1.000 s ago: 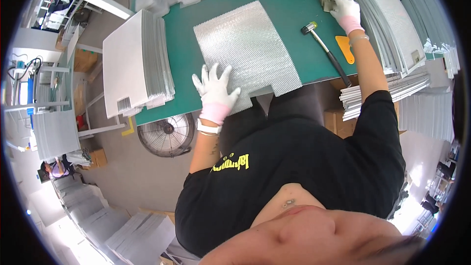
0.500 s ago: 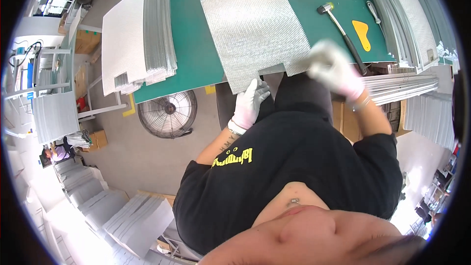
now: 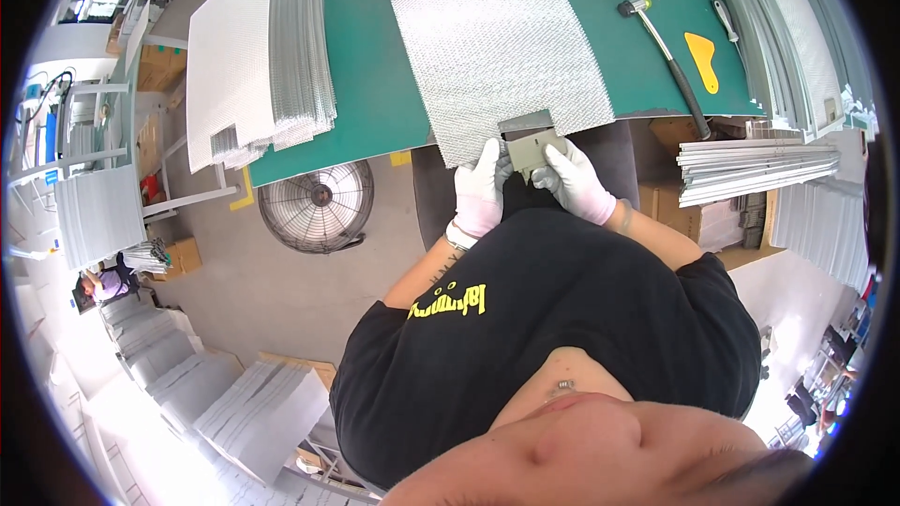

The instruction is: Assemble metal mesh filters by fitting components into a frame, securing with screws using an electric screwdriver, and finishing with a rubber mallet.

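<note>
A silvery mesh sheet point(image 3: 497, 37) lies on the green table with a rectangular notch in its near edge. Just at that notch is a small grey-beige plastic block point(image 3: 534, 152). My gloved right hand point(image 3: 577, 187) pinches the block from its right side, thumb on top. On the other side, my gloved left hand point(image 3: 480, 192) has its fingers closed against the block's left edge, close to the sheet's near corner. Parts of the fingers of both hands are hidden under the block.
A stack of mesh sheets point(image 3: 234, 56) stands at the left of the green table point(image 3: 361, 84). To the right lie a hammer point(image 3: 670, 61), a yellow scraper point(image 3: 701, 63), a screwdriver point(image 3: 725, 19) and another sheet stack point(image 3: 773, 28). A floor fan point(image 3: 319, 206) stands below the table's left edge.
My right hand has come in from the right and now holds the plastic block at the notch. My left hand has shifted slightly right, onto the block's edge.
</note>
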`<state>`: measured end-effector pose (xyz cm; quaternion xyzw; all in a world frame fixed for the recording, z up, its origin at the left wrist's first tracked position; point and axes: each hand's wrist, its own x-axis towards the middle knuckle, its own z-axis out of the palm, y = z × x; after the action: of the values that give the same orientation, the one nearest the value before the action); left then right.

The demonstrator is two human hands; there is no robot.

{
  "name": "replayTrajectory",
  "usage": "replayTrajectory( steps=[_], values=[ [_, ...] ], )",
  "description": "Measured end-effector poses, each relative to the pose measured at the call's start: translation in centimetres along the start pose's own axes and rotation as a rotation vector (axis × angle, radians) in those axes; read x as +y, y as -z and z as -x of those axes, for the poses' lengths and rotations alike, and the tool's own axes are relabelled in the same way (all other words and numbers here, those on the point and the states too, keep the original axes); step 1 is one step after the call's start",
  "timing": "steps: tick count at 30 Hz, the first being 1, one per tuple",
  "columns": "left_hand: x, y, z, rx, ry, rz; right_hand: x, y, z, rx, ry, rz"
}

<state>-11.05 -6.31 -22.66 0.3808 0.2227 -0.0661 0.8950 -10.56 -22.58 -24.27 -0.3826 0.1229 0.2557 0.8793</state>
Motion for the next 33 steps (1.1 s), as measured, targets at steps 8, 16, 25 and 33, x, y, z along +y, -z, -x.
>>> replayTrajectory(
  steps=[8,16,25,33],
  values=[
    [0.1,0.3,0.9,0.03,-0.016,-0.156,-0.3,-1.4,0.5,0.14,0.149,0.322],
    [0.0,0.5,1.1,-0.019,0.033,-0.154,-0.7,-0.6,0.1,0.052,0.089,0.331],
    [-0.9,1.8,-0.6,-0.104,0.236,-0.396,-1.7,-0.2,0.0,0.378,0.155,0.485],
    [-0.7,1.3,-0.2,-0.189,0.254,-0.158,-1.7,0.0,0.0,0.4,0.178,0.429]
  ],
)
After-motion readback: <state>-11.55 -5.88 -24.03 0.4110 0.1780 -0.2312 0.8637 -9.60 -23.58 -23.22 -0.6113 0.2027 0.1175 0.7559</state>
